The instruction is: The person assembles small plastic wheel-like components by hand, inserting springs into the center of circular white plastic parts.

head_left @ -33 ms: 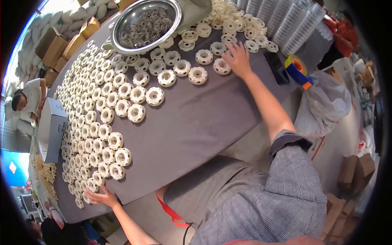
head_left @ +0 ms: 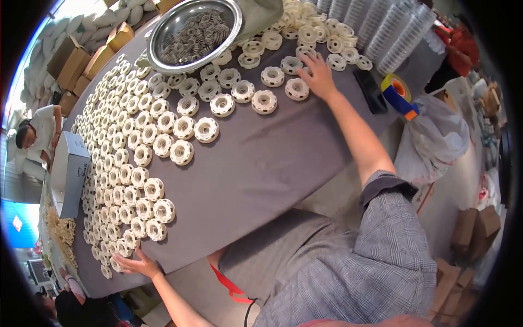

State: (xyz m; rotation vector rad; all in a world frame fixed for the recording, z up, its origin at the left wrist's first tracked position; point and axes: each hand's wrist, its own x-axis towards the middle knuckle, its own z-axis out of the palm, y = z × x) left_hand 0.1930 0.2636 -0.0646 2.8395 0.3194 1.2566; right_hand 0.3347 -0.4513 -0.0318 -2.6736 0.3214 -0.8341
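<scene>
Many cream plastic rings with notched rims and metal coil springs in their centres spread over a grey cloth-covered table. My left hand lies at the table's near left edge, fingers apart, against the lowest rings of the group. At the far right my right hand reaches over the table with its fingers spread. It is nearest to a ring just below its fingers and another ring to its left. Its fingertips partly cover a further ring behind it. Neither hand visibly holds anything.
A steel bowl of loose springs stands at the back. Stacked clear plastic pieces, a black phone-like object and tape rolls lie at the right. A white box is at the left; other people work nearby.
</scene>
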